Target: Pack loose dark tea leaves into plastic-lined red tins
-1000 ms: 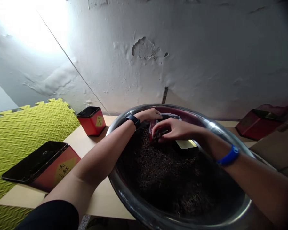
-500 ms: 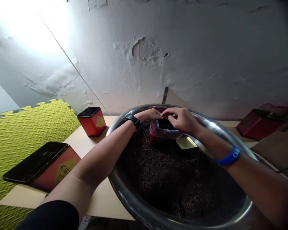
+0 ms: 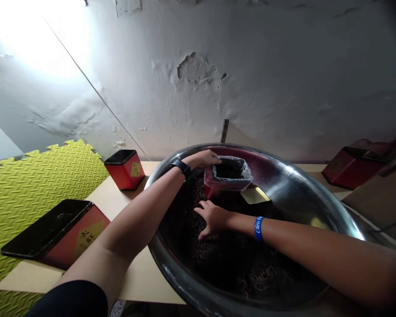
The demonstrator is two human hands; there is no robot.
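Observation:
A red square tea tin [image 3: 212, 192] stands in the large steel basin [image 3: 161, 259], lined with a clear plastic bag [image 3: 229, 184] folded over its rim. Dark contents show inside it. My left hand [image 3: 207, 157], a black band at its wrist, pinches the tin's left rim and the bag. Nearer to me, my right hand [image 3: 214, 219] reaches down onto the dark dried tea leaves [image 3: 262, 277] with its fingers spread. A blue wristband [image 3: 258, 228] circles that wrist. Beside the tin lies a gold-coloured lid [image 3: 255, 195] on the leaves.
Two open red tins, one far [image 3: 125, 171] and one near [image 3: 75, 235], stand left of the basin on a pale wooden table [image 3: 145, 277]. Another red tin [image 3: 353, 167] is at the right. Yellow foam matting [image 3: 53, 171] lies at the left; a peeling wall [image 3: 267, 88] rises behind.
My right hand has left the bag at the tin's rim and come down toward me onto the tea leaves, fingers opening. My left hand stays at the rim.

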